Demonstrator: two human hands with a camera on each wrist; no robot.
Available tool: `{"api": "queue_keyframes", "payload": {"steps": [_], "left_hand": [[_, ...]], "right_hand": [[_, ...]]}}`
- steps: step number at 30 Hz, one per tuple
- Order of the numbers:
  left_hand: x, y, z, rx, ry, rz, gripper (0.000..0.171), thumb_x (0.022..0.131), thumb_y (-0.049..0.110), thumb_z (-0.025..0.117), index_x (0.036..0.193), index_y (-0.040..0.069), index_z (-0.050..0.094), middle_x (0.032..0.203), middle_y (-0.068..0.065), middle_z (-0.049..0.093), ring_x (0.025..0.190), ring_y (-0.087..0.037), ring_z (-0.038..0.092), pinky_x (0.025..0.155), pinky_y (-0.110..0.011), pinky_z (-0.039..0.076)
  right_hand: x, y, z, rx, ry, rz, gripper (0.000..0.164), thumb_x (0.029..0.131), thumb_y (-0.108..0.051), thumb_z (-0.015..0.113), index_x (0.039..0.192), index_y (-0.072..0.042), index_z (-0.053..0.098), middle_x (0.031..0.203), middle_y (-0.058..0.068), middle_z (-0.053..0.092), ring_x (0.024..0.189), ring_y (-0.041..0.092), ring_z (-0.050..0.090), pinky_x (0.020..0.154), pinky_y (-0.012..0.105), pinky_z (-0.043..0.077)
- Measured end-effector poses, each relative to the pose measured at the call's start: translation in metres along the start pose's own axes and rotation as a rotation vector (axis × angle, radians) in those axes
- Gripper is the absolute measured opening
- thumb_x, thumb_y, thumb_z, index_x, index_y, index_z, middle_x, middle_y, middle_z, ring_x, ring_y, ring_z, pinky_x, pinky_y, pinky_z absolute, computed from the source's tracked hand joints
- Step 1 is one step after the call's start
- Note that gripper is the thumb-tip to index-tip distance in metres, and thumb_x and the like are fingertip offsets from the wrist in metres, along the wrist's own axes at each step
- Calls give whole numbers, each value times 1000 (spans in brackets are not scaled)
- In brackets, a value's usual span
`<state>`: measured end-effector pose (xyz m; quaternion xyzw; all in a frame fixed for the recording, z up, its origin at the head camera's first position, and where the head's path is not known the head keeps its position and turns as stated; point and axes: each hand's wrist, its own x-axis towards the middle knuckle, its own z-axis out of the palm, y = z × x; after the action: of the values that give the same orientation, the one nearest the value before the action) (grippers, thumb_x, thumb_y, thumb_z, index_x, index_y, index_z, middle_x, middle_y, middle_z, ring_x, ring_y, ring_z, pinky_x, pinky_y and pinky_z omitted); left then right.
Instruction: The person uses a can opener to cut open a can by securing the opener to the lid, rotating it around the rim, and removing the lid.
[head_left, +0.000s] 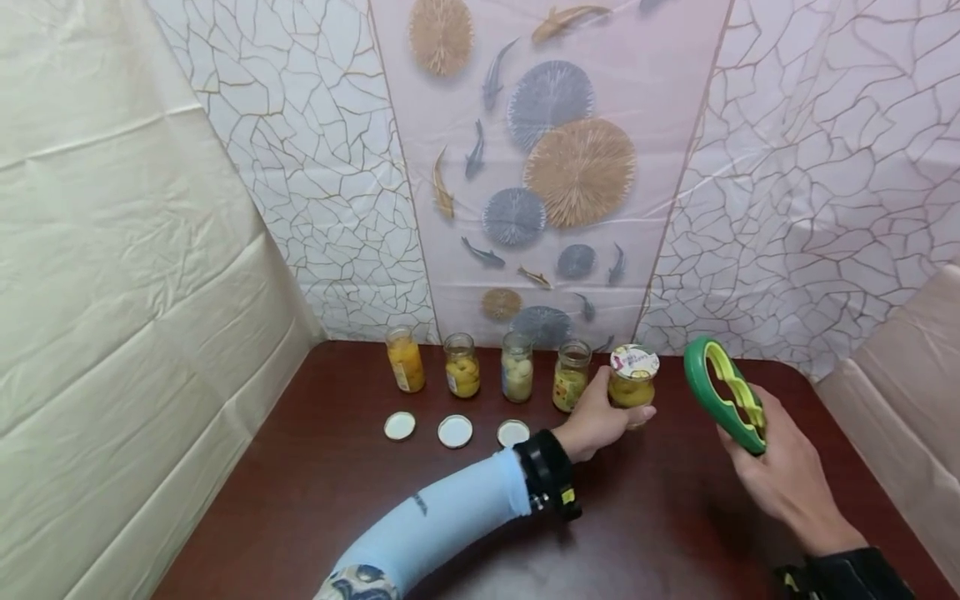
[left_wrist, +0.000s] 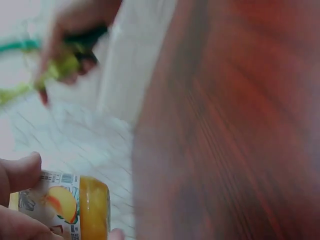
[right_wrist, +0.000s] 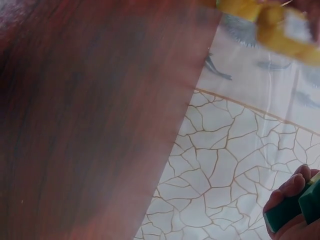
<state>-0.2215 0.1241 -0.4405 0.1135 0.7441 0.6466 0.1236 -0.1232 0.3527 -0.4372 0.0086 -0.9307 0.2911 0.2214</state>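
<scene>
At the right end of a row of jars, my left hand (head_left: 597, 421) grips a glass jar (head_left: 632, 387) of yellow fruit with a patterned lid on. The left wrist view shows its peach label (left_wrist: 62, 202) between thumb and fingers. My right hand (head_left: 787, 475) holds a green jar opener (head_left: 723, 398) by its handle end, raised right of the jar and apart from it. Its inner edge is lime green and toothed. In the right wrist view only part of the dark green handle (right_wrist: 287, 214) appears, with fingers curled round it.
Several lidless jars stand left of my hand: orange fruit (head_left: 407, 364), yellow fruit (head_left: 462, 372), pale fruit (head_left: 517, 372) and a green-labelled one (head_left: 570, 383). Three white lids (head_left: 455, 431) lie before them on the dark red table (head_left: 315, 500). A patterned cloth (head_left: 360, 208) hangs behind.
</scene>
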Motion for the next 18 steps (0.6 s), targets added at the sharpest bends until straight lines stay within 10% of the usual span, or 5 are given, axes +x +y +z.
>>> {"api": "queue_keyframes", "payload": {"steps": [8,18], "left_hand": [[-62,14,-44,-25,-49,129,68,85,20,86,139,36,49,130,15,59,124,-4,53,103,-33,47],[-80,0,-65,59,-41,139,63,86,21,86,137,33,51,130,11,59,123,-7,54,107,-40,44]], "right_hand": [[3,-2,3,14,-43,-15,76,98,-29,69,158,-6,29,138,31,49,118,51,48,84,72,38],[0,-24,9,6,-100,-60,75,98,-26,67,160,-15,27,129,23,56,110,42,54,80,67,42]]}}
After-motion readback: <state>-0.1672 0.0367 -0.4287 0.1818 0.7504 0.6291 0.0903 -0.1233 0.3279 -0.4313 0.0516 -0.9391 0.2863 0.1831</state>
